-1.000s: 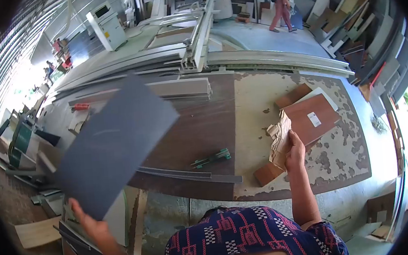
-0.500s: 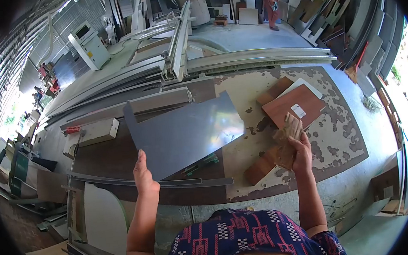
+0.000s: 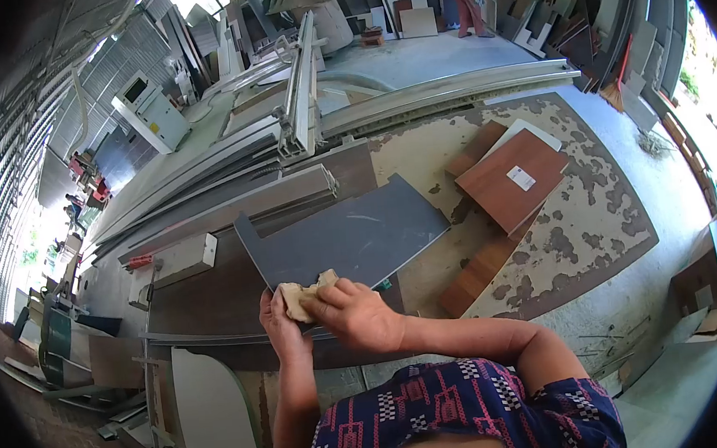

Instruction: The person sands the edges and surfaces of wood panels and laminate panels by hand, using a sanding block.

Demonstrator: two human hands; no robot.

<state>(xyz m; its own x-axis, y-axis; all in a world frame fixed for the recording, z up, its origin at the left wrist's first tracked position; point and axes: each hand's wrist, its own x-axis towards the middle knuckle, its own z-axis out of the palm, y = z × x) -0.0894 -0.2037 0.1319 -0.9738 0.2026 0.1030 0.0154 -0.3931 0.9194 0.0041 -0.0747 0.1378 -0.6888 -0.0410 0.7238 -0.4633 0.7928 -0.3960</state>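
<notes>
Head view. We saw the grey panel (image 3: pixel 351 237) lying flat on the workbench (image 3: pixel 571 245), its near edge toward the person. We judged the rubbing barely begun: the crumpled tan wad (image 3: pixel 303 294) sat at that near edge, and the broad face lay beyond it, not yet reached. The right hand (image 3: pixel 356 315) was closed over the wad, fingers curled, pressing it down. The left hand (image 3: pixel 279 321) was half-curled just beside it, touching wad and panel edge; its grip we could not tell.
</notes>
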